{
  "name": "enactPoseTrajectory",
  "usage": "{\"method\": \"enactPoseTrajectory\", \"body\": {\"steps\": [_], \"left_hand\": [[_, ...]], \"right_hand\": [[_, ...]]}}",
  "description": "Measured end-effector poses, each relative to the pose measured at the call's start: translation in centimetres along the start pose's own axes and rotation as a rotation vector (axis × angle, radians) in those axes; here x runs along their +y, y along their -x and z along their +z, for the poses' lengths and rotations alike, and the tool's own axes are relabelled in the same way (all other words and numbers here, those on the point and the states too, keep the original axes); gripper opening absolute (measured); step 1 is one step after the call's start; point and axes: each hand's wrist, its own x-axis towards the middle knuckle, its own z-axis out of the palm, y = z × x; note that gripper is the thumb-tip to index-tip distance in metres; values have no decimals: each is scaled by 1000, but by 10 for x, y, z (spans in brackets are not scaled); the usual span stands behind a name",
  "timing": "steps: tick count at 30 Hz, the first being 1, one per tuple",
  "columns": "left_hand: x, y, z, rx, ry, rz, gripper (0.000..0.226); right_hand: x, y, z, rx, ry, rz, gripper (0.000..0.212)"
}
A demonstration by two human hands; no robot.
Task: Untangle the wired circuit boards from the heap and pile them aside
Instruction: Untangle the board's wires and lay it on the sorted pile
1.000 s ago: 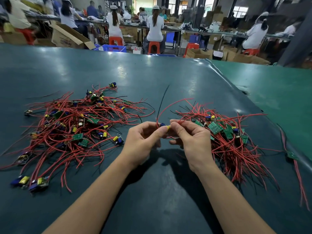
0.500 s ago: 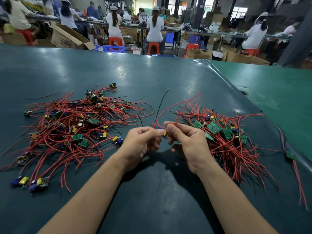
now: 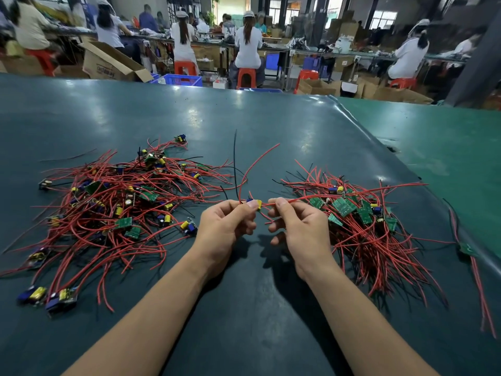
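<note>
A tangled heap of small circuit boards with red wires (image 3: 119, 202) spreads over the left of the dark green table (image 3: 271, 131). A second pile of boards with red wires (image 3: 360, 221) lies on the right. Between them my left hand (image 3: 226, 226) pinches one small circuit board (image 3: 254, 204) with a yellow capacitor. My right hand (image 3: 301, 229) pinches a red wire (image 3: 303, 200) running from that board toward the right pile. A red and a black wire rise from the held board.
A stray board with red wires (image 3: 471, 256) lies at the table's right edge, beside a lighter green table (image 3: 447, 147). Several loose boards (image 3: 46, 297) sit at the near left. Seated workers, cardboard boxes and red stools fill the background.
My hands have drawn slightly apart, and the right hand now pinches the wire instead of the board. The free red wire has swung upward.
</note>
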Motion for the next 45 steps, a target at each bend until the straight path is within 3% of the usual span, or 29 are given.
{"method": "enactPoseTrajectory", "body": {"steps": [4,11,16,24,29,34,38,42,45], "left_hand": [[-1,1,0,-28,-19,25,16],[-2,-2,-1,98,-25,143,21],[-3,0,0,39,-51,129,17],[-4,-2,-3,46,-42,118,22],[-5,-3,-2,4,-39,107,17],[-4,-2,-3,-45,-41,100,24],[-4,-2,-3,-26,-40,102,22],[-3,-3,-5,12,11,102,20],[-4,-4,-6,17,22,116,20]], "right_hand": [[-1,-3,-3,27,-64,37,22],[1,-6,-3,140,-32,-85,21],[4,-8,-7,261,1,-148,26],[0,-8,-9,227,-88,-212,16],[-2,-11,-13,276,-82,-216,28],[-1,-14,-17,293,-135,-194,21],[1,-14,-18,307,-79,-232,32],[-5,-15,-16,230,-226,-63,12],[-8,-10,-14,-2,-233,212,37]]}}
